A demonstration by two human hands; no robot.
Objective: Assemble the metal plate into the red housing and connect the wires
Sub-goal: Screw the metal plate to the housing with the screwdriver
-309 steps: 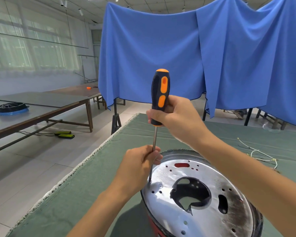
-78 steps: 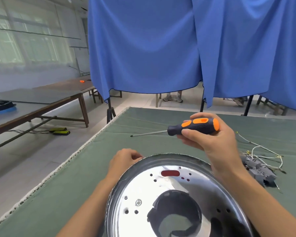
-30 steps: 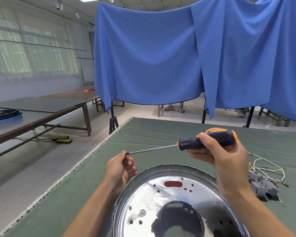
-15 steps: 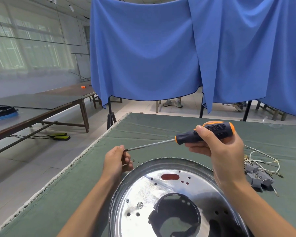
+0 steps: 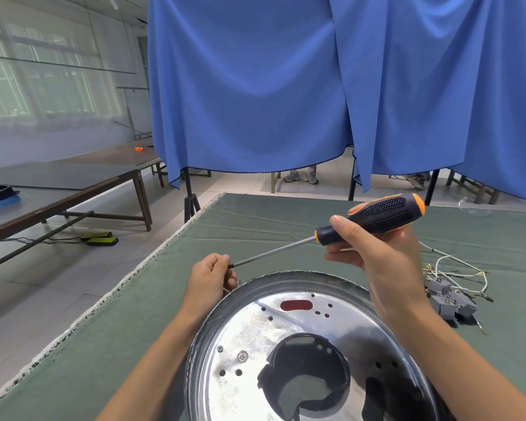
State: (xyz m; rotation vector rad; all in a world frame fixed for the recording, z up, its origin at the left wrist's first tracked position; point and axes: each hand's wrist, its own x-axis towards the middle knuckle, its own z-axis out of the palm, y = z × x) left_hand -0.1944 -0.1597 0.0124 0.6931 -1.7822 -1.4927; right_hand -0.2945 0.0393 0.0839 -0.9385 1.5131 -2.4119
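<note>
A shiny round metal plate with a large centre cut-out lies in front of me; red housing shows through a slot near its far edge. My right hand grips a black-and-orange screwdriver held almost level, shaft pointing left. My left hand sits at the plate's far-left rim with curled fingers pinching at the screwdriver tip; what it pinches is too small to make out. One screw sits in the plate at the left.
White wires with grey connector blocks lie on the green table cover right of the plate. The table's left edge runs diagonally close to my left arm. Blue curtains hang behind, other tables stand far left.
Since ten seconds ago the screwdriver went from upright on the plate to level above it. Over the last second my left hand has stayed at the tip; both hands barely moved.
</note>
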